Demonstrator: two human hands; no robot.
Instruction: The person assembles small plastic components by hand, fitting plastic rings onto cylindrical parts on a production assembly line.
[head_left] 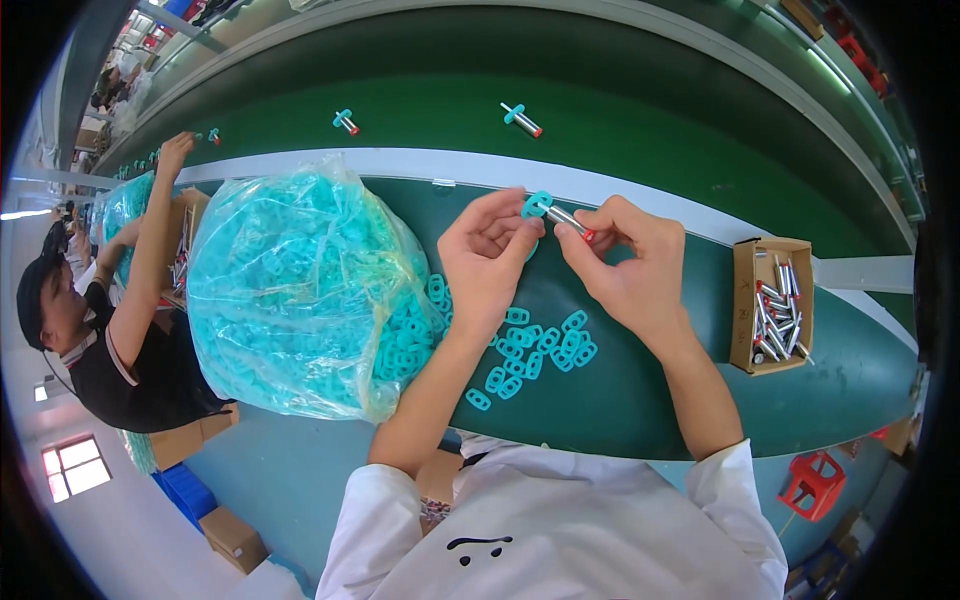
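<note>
My left hand pinches a teal plastic piece with an oval opening between thumb and fingers, above the far edge of the green table. Closed on the red end of a slim silver cylinder is my right hand. The cylinder's other end meets the teal piece; how deep it sits in the opening I cannot tell. Loose teal pieces lie scattered on the table below my hands. Beside my left forearm bulges a clear plastic bag full of the same pieces.
Right of my hands stands a cardboard box holding several silver cylinders. Beyond a pale rail, a green conveyor belt carries cylinders fitted with teal pieces. At the left, a co-worker reaches toward the belt. A red stool stands at lower right.
</note>
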